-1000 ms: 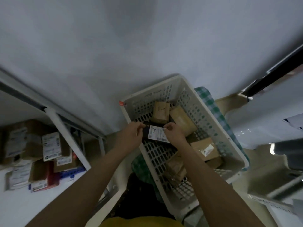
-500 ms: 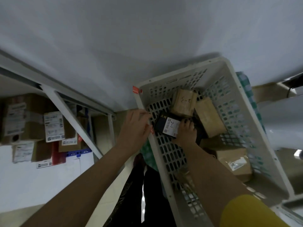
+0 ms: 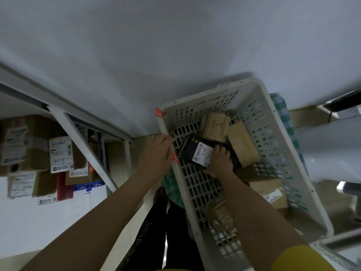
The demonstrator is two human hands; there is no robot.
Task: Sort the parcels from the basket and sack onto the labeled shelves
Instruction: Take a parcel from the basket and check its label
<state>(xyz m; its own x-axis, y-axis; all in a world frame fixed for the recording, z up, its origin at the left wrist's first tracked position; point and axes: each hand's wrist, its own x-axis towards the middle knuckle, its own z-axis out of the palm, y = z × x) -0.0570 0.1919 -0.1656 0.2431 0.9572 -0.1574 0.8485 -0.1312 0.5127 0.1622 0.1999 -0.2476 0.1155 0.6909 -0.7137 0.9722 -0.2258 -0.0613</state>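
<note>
Compared with one second ago, my left hand (image 3: 156,153) has released the dark parcel (image 3: 196,151) and now rests at the near rim of the basket (image 3: 261,90), its fingers relaxed and holding nothing that I can see. My right hand (image 3: 219,163) alone retains the dark parcel, fingers clamped on its right edge, just inside the basket above the perforated floor. The white label on the parcel faces up and reads "2-1".

Judgement: the label has been read, so the destination is fixed, and the next step is a one-handed lift out of the basket toward the shelf (image 3: 64,114) at left, where sorted cartons (image 3: 60,153) already stand.

Remaining in the basket: a brown parcel marked "2-3" (image 3: 214,127) just beyond the dark one, a plain brown parcel (image 3: 243,145) beside it, and more near my right forearm. The sack is not identifiable here. The task is well short of complete.
</note>
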